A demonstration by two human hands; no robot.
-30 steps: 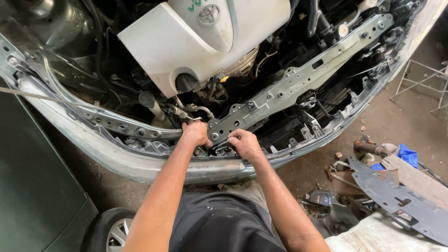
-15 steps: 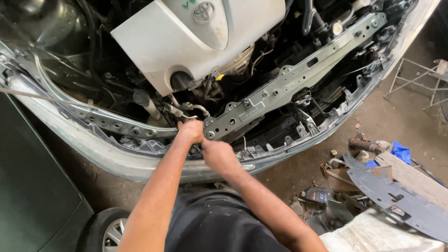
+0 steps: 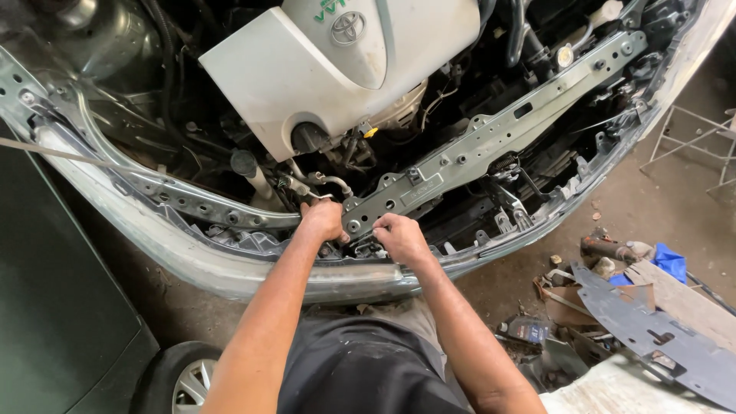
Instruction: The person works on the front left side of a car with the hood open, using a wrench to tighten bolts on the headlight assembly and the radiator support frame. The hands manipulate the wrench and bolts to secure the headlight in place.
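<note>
Over the open engine bay, head view: both hands sit at the near end of the grey metal crossbar [image 3: 491,142] that runs diagonally along the car's front. Half a second back the right hand [image 3: 399,238] lay lower and closer to the body; it has since come up beside the left hand [image 3: 322,220], so both now bear on the same spot, which I judge a two-handed effort on a fitting there.

Left hand: fingers curled, closed on the bar's end or a small part by it; which one, cannot tell. Right hand: fingers bent down onto the dark bracket area just under the bar; whether it grips anything is hidden.

Crossbar: pressed steel, many holes and bolts, unpainted, dusty. White engine cover [image 3: 322,69] behind it. Grey plastic panel [image 3: 652,330] lies on the floor, well apart.
</note>
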